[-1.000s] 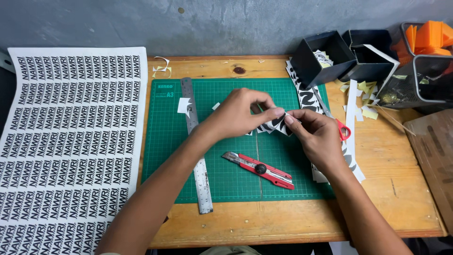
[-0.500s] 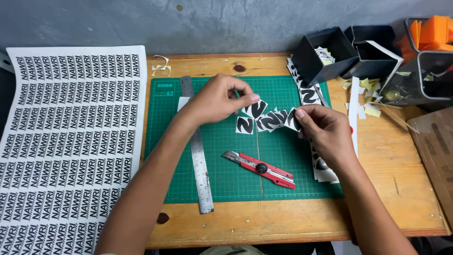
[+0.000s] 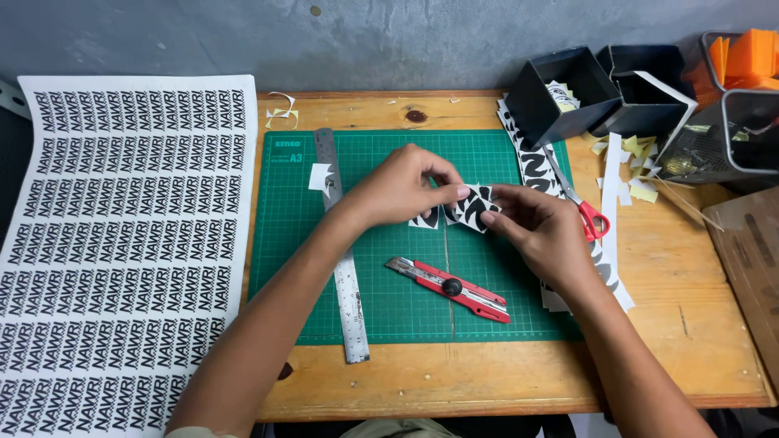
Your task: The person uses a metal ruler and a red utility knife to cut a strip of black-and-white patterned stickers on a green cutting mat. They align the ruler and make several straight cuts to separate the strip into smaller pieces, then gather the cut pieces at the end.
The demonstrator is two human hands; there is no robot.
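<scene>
1. Hands meet above the middle of the green cutting mat (image 3: 365,300): the left hand (image 3: 398,191) and right hand (image 3: 540,231) both pinch a small black-and-white sticker piece (image 3: 473,205) between thumb and fingertips, fingers closed on its edges, lifted just off the mat.
2. Another cut sticker bit (image 3: 423,220) lies on the mat just under the left hand's fingers.
3. Judged from the grip, the step in hand looks like separating or peeling the small piece; it is not set down.
4. A red utility knife (image 3: 449,289) lies on the mat near the table's front edge, untouched; a steel ruler (image 3: 345,276) lies along the mat's left part.
5. Red-handled scissors (image 3: 580,207) rest on a printed strip (image 3: 531,158) toward the right edge; black bins (image 3: 560,97) stand at the far right corner.
6. A large printed sticker sheet (image 3: 122,243) hangs over the table's left edge.
7. Any further handling calls for a fine fingertip pinch, since the piece is thin and bends easily.
</scene>
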